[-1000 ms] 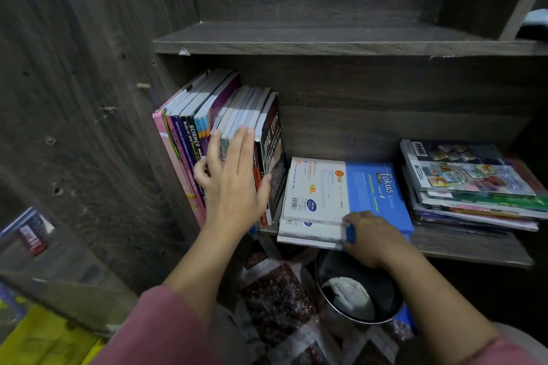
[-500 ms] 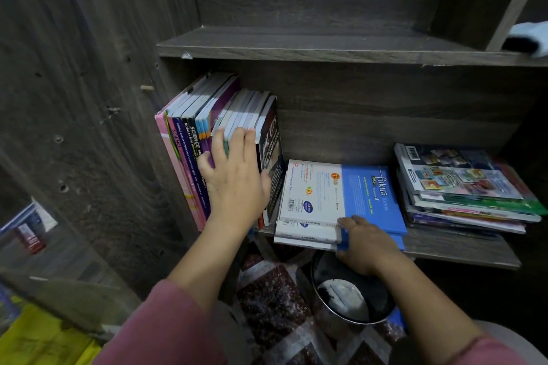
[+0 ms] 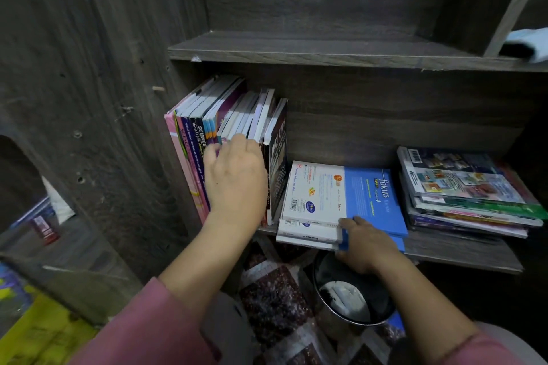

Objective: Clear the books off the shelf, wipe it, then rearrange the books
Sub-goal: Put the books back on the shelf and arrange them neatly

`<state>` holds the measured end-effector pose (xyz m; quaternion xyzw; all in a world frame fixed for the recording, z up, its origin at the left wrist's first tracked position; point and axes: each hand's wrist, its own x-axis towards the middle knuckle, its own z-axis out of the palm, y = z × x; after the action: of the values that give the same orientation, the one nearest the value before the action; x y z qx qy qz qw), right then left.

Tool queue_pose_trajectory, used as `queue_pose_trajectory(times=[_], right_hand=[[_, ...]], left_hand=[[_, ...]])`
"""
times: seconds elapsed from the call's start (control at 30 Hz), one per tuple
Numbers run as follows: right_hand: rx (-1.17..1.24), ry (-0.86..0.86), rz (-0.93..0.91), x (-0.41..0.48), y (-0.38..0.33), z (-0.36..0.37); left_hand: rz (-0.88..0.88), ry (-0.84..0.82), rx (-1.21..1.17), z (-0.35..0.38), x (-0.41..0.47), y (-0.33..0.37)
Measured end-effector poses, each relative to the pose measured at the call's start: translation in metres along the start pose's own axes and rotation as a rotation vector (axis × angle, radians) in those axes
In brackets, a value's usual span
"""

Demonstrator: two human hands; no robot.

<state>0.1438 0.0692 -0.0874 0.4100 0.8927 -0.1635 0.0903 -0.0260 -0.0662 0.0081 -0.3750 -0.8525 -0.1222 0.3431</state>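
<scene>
Left hand on upright books

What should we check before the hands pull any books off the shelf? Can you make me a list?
1. Left hand has the upright books: ok, its fingers curl over their spines.
2. Right hand has the middle stack: ok, it grips the front edge.
3. Middle stack fully on the shelf: not ok, it hangs over the front, above the bowl.
4. Right stack out of the way: ok, it lies flat, apart from the middle stack.
5. Cloth ready for wiping: cannot tell; a white thing lies in the bowl.
</scene>
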Motion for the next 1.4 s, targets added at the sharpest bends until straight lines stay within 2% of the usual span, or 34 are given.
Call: queue_pose_trajectory(times=[0.13,0.23,0.3,0.5,0.63,0.73,0.87,0.97,1.07,1.2,1.3,1.4], right_hand=[[-0.007,-0.001,-0.002,0.001,0.000,-0.001],[-0.017,-0.008,0.001,0.003,0.000,0.001],[-0.023,-0.010,0.006,0.006,0.000,0.003],[-0.025,-0.006,0.020,0.020,-0.006,0.008],[-0.028,-0.016,0.043,0.026,-0.012,0.011],[-0.050,-0.028,0.055,0.028,-0.016,0.012],[-0.040,-0.049,0.060,0.030,-0.022,0.013],[0.074,0.053,-0.106,0.027,-0.031,0.010],[0.490,0.165,-0.363,0.026,-0.052,0.000],[0.829,0.312,-0.502,0.037,-0.086,-0.031],[0.835,0.383,-0.569,0.044,-0.106,-0.063],[0.703,0.386,-0.596,0.050,-0.128,-0.085]], left_hand=[[-0.156,-0.160,-0.266,-0.006,0.005,0.002],[-0.175,-0.130,-0.358,-0.005,0.004,0.005],[-0.182,-0.161,-0.387,-0.009,0.002,0.009],[-0.350,-0.428,-0.295,-0.021,0.000,0.020],[-0.283,-0.586,-0.261,-0.009,0.020,0.015],[-0.179,-0.552,-0.296,-0.006,0.027,0.010],[-0.140,-0.496,-0.274,-0.007,0.017,0.003],[-0.130,-0.505,-0.274,-0.012,0.006,-0.004],[-0.150,-0.616,-0.270,-0.030,0.001,-0.012],[-0.120,-0.714,-0.210,-0.049,-0.007,-0.019],[-0.119,-0.735,-0.188,-0.059,-0.010,-0.024],[-0.112,-0.765,-0.155,-0.070,-0.012,-0.031]])
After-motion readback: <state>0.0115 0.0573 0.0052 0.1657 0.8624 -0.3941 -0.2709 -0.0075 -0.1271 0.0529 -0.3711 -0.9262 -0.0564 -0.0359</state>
